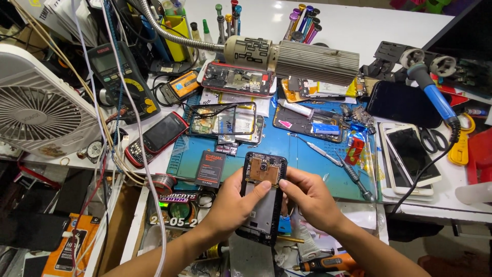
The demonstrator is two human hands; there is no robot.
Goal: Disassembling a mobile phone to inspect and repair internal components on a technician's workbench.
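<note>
Opened phone (pixel 263 197), back cover off, held upright between both hands over the near edge of the blue work mat (pixel 302 159). Left hand (pixel 237 202) wraps its left side, thumb pressed flat on the inner frame. Right hand (pixel 310 197) grips the right edge, thumb tip meeting the left thumb at mid-body. Both forearms rise from below.

The white desk fan (pixel 36 110) is cut off by the left edge. The opened black phone (pixel 262 197) has its lower sides hidden beneath both hands. At upper right, the dark monitor (pixel 464 31) is cropped.
</note>
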